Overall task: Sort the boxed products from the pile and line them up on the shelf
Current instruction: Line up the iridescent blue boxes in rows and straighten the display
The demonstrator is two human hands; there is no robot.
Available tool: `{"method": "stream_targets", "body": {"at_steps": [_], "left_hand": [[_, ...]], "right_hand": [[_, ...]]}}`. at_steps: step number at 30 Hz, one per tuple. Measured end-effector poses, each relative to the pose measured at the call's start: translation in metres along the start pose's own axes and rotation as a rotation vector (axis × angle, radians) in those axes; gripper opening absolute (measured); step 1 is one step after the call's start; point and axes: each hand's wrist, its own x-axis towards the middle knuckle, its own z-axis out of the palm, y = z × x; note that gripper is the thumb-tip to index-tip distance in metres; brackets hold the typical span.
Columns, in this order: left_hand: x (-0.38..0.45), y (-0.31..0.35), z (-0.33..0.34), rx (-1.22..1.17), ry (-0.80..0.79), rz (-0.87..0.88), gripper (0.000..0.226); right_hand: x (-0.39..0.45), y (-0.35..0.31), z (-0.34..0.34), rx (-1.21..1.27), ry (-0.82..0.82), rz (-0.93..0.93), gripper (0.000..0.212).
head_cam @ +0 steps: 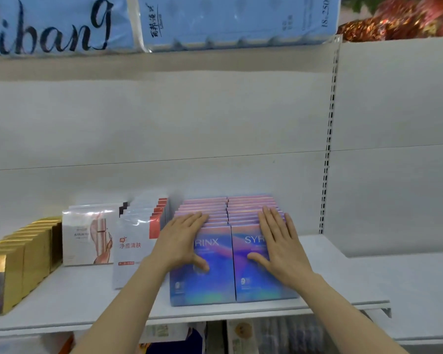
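- Gold boxes (28, 254): one row at the far left of the shelf (343, 274), standing upright front to back; about nine edges can be counted, and the nearest box runs past the picture's edge.
- White packs with a pink figure (87, 236): one row just right of the gold boxes; the count behind the front pack cannot be told.
- White packs with a red corner (138, 241): one row beside those, stepped back toward the shelf wall; about seven red corners show.
- Holographic blue-purple boxes, left row (202, 284): upright, touching the right row; about nine pink top edges show behind the front box.
- Left hand (182, 241): fingers straight and close together, lying flat over the top edges of the left row; thumb pressed on the front box's face. It grips nothing.
- Holographic blue-purple boxes, right row (261, 284): upright, front flush with the left row near the shelf's front edge; about ten top edges show.
- Right hand (279, 244): fingers straight, slightly spread, flat on the right row's tops; thumb on the front face.
- Blue tissue packs (228, 19): two on the shelf above.
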Motion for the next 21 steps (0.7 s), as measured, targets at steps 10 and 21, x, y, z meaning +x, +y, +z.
{"method": "stream_targets", "body": {"at_steps": [10, 21], "left_hand": [[-0.057, 0.021, 0.053, 0.248, 0.27, 0.178, 0.132], [-0.081, 0.03, 0.074, 0.237, 0.279, 0.07, 0.115]], "right_hand": [[-0.039, -0.046, 0.018, 0.045, 0.116, -0.128, 0.079], [-0.039, -0.079, 0.035, 0.049, 0.047, -0.181, 0.073]]}}
